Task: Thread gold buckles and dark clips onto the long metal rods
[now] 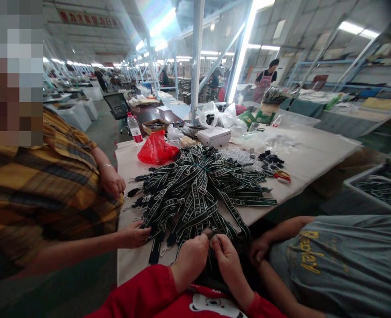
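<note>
A big heap of black lanyard straps with white lettering covers the near part of the white table. My left hand and my right hand, both in red sleeves, are closed together at the table's near edge. They pinch the end of one strap from the heap between their fingertips. Just what sits at that strap end is too small to make out.
A person in a yellow plaid shirt works the straps at my left with both hands. Another person in a grey shirt leans in at my right. A red bag, water bottle, white box, black clips and red scissors lie farther back.
</note>
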Demonstrator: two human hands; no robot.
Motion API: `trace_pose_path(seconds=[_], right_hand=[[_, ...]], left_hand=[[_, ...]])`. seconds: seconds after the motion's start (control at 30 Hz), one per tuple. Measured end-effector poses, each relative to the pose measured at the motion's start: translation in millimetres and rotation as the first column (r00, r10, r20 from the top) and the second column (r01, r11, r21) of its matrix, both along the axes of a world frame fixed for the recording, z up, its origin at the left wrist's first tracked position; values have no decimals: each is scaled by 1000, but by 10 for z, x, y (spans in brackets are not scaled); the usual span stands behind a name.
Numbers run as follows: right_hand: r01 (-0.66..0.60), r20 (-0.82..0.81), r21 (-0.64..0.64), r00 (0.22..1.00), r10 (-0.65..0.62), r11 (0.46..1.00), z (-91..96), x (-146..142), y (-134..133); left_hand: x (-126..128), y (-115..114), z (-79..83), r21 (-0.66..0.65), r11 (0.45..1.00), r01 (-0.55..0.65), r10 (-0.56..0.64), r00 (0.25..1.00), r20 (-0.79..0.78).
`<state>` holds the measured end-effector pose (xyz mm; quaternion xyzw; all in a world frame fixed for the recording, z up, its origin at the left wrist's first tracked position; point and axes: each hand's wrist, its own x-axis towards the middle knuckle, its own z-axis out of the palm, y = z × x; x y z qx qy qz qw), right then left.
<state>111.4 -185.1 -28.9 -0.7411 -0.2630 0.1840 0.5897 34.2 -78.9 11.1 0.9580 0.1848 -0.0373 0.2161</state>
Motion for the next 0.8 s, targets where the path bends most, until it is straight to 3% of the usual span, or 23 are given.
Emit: trace_pose_path(seconds=[0.37,0.8], right_hand=[[44,-67,13,997,-43,999,-79,-116,14],[119,-287,36,952,-104,992,-83,-53,-27]], left_hand=[[-83,6,-56,-4,1000,8,-8,1000,-23],[-5,4,-117,-63,998,7,-8,1000,-18]])
